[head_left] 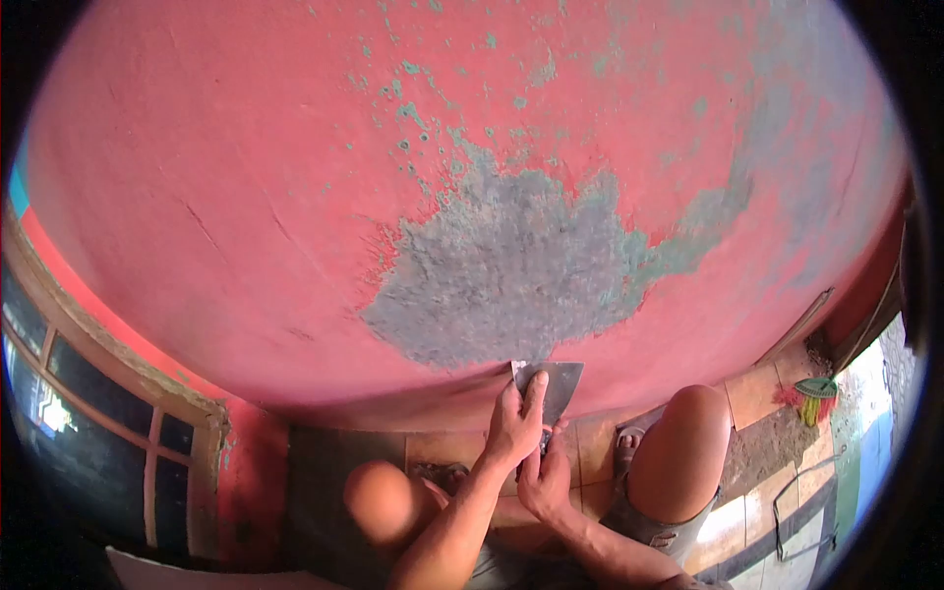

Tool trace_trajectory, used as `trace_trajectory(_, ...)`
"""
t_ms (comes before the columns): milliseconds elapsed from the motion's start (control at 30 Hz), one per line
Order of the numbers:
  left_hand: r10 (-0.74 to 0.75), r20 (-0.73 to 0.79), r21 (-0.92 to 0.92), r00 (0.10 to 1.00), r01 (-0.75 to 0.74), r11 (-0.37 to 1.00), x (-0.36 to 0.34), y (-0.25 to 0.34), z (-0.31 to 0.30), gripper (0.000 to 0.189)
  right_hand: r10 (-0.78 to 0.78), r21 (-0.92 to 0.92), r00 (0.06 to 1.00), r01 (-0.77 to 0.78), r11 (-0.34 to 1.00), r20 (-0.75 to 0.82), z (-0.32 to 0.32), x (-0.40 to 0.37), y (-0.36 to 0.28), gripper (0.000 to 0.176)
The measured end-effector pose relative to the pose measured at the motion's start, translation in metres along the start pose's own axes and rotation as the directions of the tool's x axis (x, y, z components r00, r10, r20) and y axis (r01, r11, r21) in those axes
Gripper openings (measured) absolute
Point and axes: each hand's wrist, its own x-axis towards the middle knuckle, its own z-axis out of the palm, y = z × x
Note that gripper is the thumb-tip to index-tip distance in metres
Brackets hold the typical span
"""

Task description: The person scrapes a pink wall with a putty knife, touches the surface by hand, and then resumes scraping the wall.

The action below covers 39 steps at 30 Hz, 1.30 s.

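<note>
Gripping the scraper (560,386) are left hand (515,423) and right hand (547,482); its handle (546,440) mostly hidden.

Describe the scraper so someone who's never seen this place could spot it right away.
Find the big pink wall with the rough grey patch. At the patch's lower edge, the scraper is held by the left hand and right hand. Its flat, grey, straight-edged blade, widest at the end toward the wall, sets it apart from the bare hands and knees nearby.

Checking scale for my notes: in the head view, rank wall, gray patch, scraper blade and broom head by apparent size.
Wall
Gray patch
Scraper blade and broom head: too alike to rank
</note>
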Motion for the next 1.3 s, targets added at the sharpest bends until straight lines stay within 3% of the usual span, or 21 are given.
trace_trajectory(67,-0.039,0.025,-0.044,0.999,0.04,0.998,0.001,-0.006,-0.002,0.044,0.143,0.128,0.988,-0.148,0.981,0.049,0.001,-0.004,0.006,0.026)
trace_trajectory(167,0.027,-0.007,0.167,1.0,-0.025,0.986,-0.002,0.001,-0.006,0.043,0.202,0.32,0.96,-0.257,0.912,0.194,0.003,0.0,0.028,0.026)
trace_trajectory(200,-0.079,-0.003,0.035,0.997,0.079,0.996,-0.009,0.019,-0.002,0.043,0.2,0.375,0.947,-0.285,0.882,0.251,0.003,-0.001,0.036,0.026)
trace_trajectory(300,-0.109,-0.018,-0.038,0.994,0.108,0.993,-0.011,0.021,0.0,0.045,0.236,0.439,0.943,-0.318,0.84,0.233,0.008,-0.004,0.047,0.03)
trace_trajectory(400,0.138,-0.095,0.199,0.986,-0.117,0.973,-0.004,-0.007,0.0,0.046,0.329,0.489,0.895,-0.441,0.752,0.301,0.007,-0.006,0.035,0.031)
trace_trajectory(500,0.13,-0.105,0.294,0.986,-0.094,0.951,-0.004,-0.014,0.001,0.046,0.413,0.406,0.855,-0.515,0.755,0.314,0.001,-0.007,0.022,0.028)
trace_trajectory(533,0.16,-0.121,0.295,0.98,-0.119,0.948,-0.004,-0.011,0.003,0.047,0.374,0.396,0.885,-0.459,0.795,0.277,0.003,-0.005,0.025,0.027)
trace_trajectory(600,0.017,-0.092,0.094,0.996,-0.008,0.995,-0.006,0.004,0.003,0.047,0.298,0.368,0.933,-0.354,0.86,0.199,0.009,-0.005,0.034,0.026)
trace_trajectory(633,-0.061,-0.07,-0.006,0.996,0.061,0.998,-0.007,0.015,0.002,0.047,0.304,0.37,0.928,-0.366,0.854,0.216,0.006,-0.001,0.026,0.026)
trace_trajectory(667,-0.043,-0.073,-0.057,0.996,0.039,0.998,-0.006,0.023,0.001,0.047,0.311,0.374,0.921,-0.38,0.846,0.233,0.002,0.006,0.012,0.026)
trace_trajectory(767,-0.011,-0.075,-0.009,0.997,0.011,1.0,0.002,-0.004,-0.004,0.047,0.285,0.327,0.939,-0.335,0.883,0.192,0.007,0.004,0.03,0.029)
trace_trajectory(800,0.128,-0.078,0.186,0.989,-0.112,0.976,-0.002,-0.003,-0.006,0.047,0.295,0.324,0.94,-0.337,0.884,0.174,0.011,-0.001,0.042,0.03)
trace_trajectory(833,0.108,-0.075,0.259,0.991,-0.085,0.962,-0.004,-0.003,-0.007,0.047,0.302,0.322,0.938,-0.342,0.882,0.169,0.011,-0.004,0.04,0.03)
trace_trajectory(1000,-0.118,-0.053,0.066,0.992,0.122,0.99,-0.009,-0.002,-0.005,0.048,0.33,0.301,0.933,-0.359,0.883,0.146,0.01,-0.014,0.031,0.032)
trace_trajectory(1100,-0.023,-0.066,0.165,0.998,0.034,0.986,-0.009,0.0,-0.007,0.047,0.315,0.341,0.938,-0.345,0.874,0.143,0.012,-0.012,0.029,0.031)
trace_trajectory(1267,-0.068,-0.074,0.124,0.995,0.077,0.989,-0.013,0.013,-0.002,0.046,0.35,0.256,0.924,-0.38,0.889,0.155,0.005,-0.01,0.008,0.028)
trace_trajectory(1300,-0.071,-0.076,0.115,0.995,0.08,0.99,-0.012,0.011,-0.002,0.046,0.295,0.25,0.947,-0.318,0.915,0.125,0.006,-0.009,0.014,0.027)
